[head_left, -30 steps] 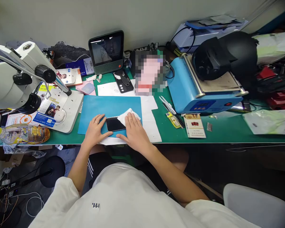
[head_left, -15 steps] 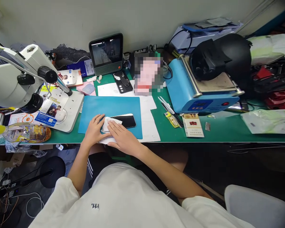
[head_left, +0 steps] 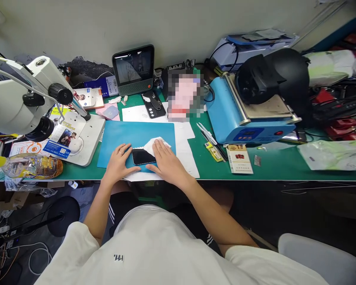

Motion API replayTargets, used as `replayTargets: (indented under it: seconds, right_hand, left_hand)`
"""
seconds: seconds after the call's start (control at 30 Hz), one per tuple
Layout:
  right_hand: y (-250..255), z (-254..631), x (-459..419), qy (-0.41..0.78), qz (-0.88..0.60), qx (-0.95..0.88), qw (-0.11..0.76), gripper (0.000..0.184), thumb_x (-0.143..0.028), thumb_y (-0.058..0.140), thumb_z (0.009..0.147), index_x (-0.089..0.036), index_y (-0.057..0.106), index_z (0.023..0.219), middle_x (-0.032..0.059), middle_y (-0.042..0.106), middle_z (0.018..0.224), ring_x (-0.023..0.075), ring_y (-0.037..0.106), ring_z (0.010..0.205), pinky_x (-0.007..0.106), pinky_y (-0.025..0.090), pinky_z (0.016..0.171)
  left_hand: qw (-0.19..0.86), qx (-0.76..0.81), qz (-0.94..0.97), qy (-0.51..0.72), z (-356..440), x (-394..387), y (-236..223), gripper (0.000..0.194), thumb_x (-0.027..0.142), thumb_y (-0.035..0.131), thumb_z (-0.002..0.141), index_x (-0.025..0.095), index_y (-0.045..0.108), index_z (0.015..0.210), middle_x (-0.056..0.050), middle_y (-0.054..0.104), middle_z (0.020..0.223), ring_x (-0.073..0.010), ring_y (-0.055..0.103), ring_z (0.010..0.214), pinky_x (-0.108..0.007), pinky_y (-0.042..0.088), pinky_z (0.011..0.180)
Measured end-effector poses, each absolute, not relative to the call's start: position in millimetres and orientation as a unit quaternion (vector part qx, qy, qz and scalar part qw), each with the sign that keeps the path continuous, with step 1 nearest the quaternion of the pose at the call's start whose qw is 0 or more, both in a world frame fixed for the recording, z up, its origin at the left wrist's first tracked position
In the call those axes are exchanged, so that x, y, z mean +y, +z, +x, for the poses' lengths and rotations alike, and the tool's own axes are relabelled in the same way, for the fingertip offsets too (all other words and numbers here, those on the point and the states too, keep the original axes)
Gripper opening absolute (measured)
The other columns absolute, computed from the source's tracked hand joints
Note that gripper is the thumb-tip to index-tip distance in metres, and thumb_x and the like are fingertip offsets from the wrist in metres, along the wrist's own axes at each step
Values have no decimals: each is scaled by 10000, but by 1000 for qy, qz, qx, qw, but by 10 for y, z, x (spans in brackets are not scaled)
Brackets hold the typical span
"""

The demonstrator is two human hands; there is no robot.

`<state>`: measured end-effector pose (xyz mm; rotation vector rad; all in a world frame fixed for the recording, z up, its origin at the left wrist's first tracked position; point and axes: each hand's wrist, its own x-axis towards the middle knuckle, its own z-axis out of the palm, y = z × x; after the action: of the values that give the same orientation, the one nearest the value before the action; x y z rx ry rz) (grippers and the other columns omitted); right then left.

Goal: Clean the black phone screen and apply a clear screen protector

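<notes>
A black-screened smartphone (head_left: 141,156) lies face up on a blue mat (head_left: 124,132) near the desk's front edge. My left hand (head_left: 118,161), with a ring on one finger, braces the phone's left end between thumb and fingers. Under the fingers of my right hand (head_left: 168,163) a white wipe (head_left: 154,145) is pressed flat over the phone's right part, hiding that end. My right thumb rests by the phone's lower edge. White paper (head_left: 185,154) sticks out from beneath the mat.
To the left stand a microscope (head_left: 17,105) and a lying bottle (head_left: 32,165). Behind the mat are a smart display (head_left: 133,69) and a black phone back panel (head_left: 153,105). On the right are tweezers (head_left: 207,132), a cigarette pack (head_left: 239,159) and a blue machine (head_left: 225,114).
My right hand has slid the wipe rightward across the phone, uncovering the left part of its screen. My left hand has stayed nearly in place.
</notes>
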<state>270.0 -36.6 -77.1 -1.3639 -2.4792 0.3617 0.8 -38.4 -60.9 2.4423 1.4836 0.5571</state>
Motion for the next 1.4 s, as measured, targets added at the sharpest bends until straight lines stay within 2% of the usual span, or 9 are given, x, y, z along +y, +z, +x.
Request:
replayTargets:
  seconds: [0.13, 0.3, 0.5, 0.7, 0.9, 0.97, 1.13, 1.27, 1.4]
  right_hand:
    - [-708, 2403, -303, 149, -415, -885, 152, 978, -703, 350, 1043, 84, 313, 1624, 339, 256, 1712, 409, 222, 1634, 591, 269, 1317]
    - [-647, 2213, -408, 217, -329, -903, 169, 859, -665, 216, 1085, -51, 281, 1681, 218, 287, 1739, 311, 232, 1643, 535, 284, 1325]
    - [-672, 2336, -661, 205, -318, -913, 153, 967, -747, 307, 1029, -42, 253, 1688, 233, 282, 1734, 351, 241, 1636, 561, 323, 1300]
    - [-793, 2871, -690, 157, -410, -885, 156, 901, -633, 355, 1074, -107, 24, 1726, 236, 266, 1745, 371, 262, 1628, 607, 350, 1274]
    - [-810, 2923, -528, 150, -481, -853, 133, 971, -678, 344, 1056, -6, 72, 1703, 309, 159, 1751, 420, 160, 1644, 645, 295, 1287]
    - [-786, 2773, -471, 147, -477, -855, 138, 1005, -699, 362, 1042, 39, 127, 1683, 342, 168, 1736, 438, 151, 1642, 658, 273, 1290]
    - [-677, 2284, -395, 166, -385, -896, 148, 1102, -780, 428, 984, 103, 275, 1625, 366, 223, 1710, 442, 177, 1636, 607, 236, 1320]
    - [-638, 1992, -494, 192, -329, -912, 155, 1133, -799, 498, 948, 78, 288, 1632, 337, 232, 1719, 413, 194, 1638, 576, 255, 1323]
    - [-676, 2097, -664, 178, -330, -914, 157, 1010, -696, 518, 1000, 23, 262, 1662, 299, 251, 1730, 382, 209, 1641, 565, 285, 1314]
  left_hand:
    - [123, 505, 834, 187, -9, -372, -634, 849, 751, 660, 897, 213, 537, 1542, -182, 539, 1591, -401, 456, 1502, -597, 410, 1235]
    - [131, 493, 842, 177, -40, -377, -650, 941, 876, 524, 857, 173, 595, 1478, -212, 514, 1607, -424, 440, 1503, -600, 400, 1233]
    - [136, 491, 841, 183, -41, -389, -632, 887, 845, 360, 963, 183, 572, 1514, -182, 501, 1625, -392, 416, 1524, -577, 395, 1241]
    - [129, 507, 833, 181, -1, -393, -611, 851, 774, 567, 945, 204, 509, 1574, -172, 523, 1610, -400, 434, 1515, -593, 401, 1243]
    - [129, 515, 826, 189, 37, -402, -577, 869, 779, 627, 910, 224, 514, 1569, -161, 535, 1594, -406, 439, 1506, -593, 408, 1237]
    - [138, 516, 824, 192, 33, -400, -573, 842, 792, 558, 941, 225, 526, 1563, -160, 540, 1590, -398, 441, 1505, -587, 397, 1241]
    - [162, 506, 822, 205, 6, -395, -579, 875, 757, 124, 1048, 178, 500, 1587, -163, 528, 1604, -351, 429, 1514, -548, 361, 1254]
    - [162, 515, 815, 210, 3, -403, -575, 969, 804, 81, 1011, 141, 370, 1656, -197, 529, 1593, -365, 431, 1510, -555, 378, 1224]
    - [164, 515, 817, 204, 6, -409, -562, 939, 782, 87, 1027, 144, 385, 1648, -191, 537, 1590, -351, 422, 1525, -532, 374, 1237]
